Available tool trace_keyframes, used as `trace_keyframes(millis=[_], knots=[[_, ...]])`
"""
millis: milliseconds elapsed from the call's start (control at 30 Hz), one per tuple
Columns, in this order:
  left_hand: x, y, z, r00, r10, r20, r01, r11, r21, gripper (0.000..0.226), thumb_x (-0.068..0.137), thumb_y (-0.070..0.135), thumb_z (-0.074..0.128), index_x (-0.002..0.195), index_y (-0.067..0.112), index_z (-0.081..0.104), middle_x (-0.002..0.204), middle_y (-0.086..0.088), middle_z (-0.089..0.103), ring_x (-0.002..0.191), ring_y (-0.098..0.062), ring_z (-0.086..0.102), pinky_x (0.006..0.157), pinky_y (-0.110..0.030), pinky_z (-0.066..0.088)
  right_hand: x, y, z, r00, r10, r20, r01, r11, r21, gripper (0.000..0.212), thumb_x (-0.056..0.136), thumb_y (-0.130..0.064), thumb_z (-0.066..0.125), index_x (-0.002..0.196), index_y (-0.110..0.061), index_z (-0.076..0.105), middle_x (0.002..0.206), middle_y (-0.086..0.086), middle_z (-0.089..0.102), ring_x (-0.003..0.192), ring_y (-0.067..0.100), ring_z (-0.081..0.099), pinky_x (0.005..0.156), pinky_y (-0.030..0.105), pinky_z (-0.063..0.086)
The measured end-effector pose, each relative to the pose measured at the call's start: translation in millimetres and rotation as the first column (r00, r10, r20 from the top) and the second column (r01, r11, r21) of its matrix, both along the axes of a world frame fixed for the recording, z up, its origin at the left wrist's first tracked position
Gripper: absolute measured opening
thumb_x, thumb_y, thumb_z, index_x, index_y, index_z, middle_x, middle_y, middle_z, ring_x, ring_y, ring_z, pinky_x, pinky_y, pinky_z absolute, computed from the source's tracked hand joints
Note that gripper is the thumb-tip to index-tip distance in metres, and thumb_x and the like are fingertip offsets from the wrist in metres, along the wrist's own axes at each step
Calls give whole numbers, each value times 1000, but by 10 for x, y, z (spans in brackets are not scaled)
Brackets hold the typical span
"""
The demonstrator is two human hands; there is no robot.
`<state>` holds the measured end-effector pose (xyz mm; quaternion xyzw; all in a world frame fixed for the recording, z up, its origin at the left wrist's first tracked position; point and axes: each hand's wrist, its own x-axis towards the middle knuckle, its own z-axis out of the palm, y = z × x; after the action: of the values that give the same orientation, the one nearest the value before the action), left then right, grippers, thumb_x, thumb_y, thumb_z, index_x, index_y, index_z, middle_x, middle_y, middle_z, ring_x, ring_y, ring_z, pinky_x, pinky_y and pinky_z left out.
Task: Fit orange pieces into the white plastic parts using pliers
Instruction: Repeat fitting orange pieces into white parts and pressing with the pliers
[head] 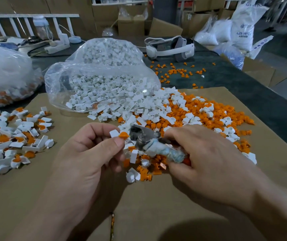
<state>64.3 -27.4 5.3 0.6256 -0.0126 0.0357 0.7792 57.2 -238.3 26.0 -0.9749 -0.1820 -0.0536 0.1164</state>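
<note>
Pressing step, I judge: the left hand [90, 153] pinches a white part [114, 133] with its orange piece [123, 135] above the cardboard [156, 206]. The right hand's [208, 153] fingers grip the pliers [145, 137] (jaws blurred), which next need a square squeeze.

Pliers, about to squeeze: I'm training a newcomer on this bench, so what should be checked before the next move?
1. The left hand pinches the white part firmly: ok.
2. The orange piece sits on the white part: ok. Whether it is seated straight: cannot tell.
3. The right hand grips the pliers by the handles: ok.
4. Jaws lined up on the orange piece: cannot tell, the head is blurred.
5. Thumb of the left hand clear of the jaws: cannot tell, it lies right beside the orange piece.
</note>
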Motion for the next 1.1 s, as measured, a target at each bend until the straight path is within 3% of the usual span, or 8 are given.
trace_keyframes(millis=[333,633,933,1000,1100], knots=[[-25,-41,39,995,49,89,-59,992,115,15,61,21,71,75,24,74,60,-7,63,46,-9,59,40,-14,43,-4,17,32,999,49,-14,-48,999,23,37,80,-49,35,114,-39,47,97,-19,53,91,8,47,80,29,41],[-28,-22,7,987,50,153,-82,974,210,14,66,24,70,79,26,73,62,-5,65,51,-10,60,45,-17,49,-4,9,41,996,88,1,-88,995,47,35,81,-47,37,112,-37,50,92,-19,53,88,8,48,81,33,41],[-20,85,-43,982,-49,185,-13,948,318,17,72,23,84,83,31,74,65,-7,68,55,-14,62,51,-17,50,5,26,21,994,107,-20,-107,994,-11,41,86,-51,31,119,-35,49,97,-19,53,88,6,46,82,31,41],[-17,98,-62,981,-62,183,-1,945,326,12,74,26,73,85,32,74,67,-7,69,57,-15,63,53,-17,51,9,31,7,994,107,-10,-108,993,-46,43,87,-56,26,119,-36,48,95,-20,49,86,6,43,81,28,39],[-17,98,-74,976,-97,196,23,936,350,15,71,34,76,85,34,74,70,-5,69,59,-13,64,54,-17,51,27,42,-11,995,100,7,-99,991,-89,57,84,-69,11,111,-36,49,91,-19,44,83,6,40,75,23,35]])
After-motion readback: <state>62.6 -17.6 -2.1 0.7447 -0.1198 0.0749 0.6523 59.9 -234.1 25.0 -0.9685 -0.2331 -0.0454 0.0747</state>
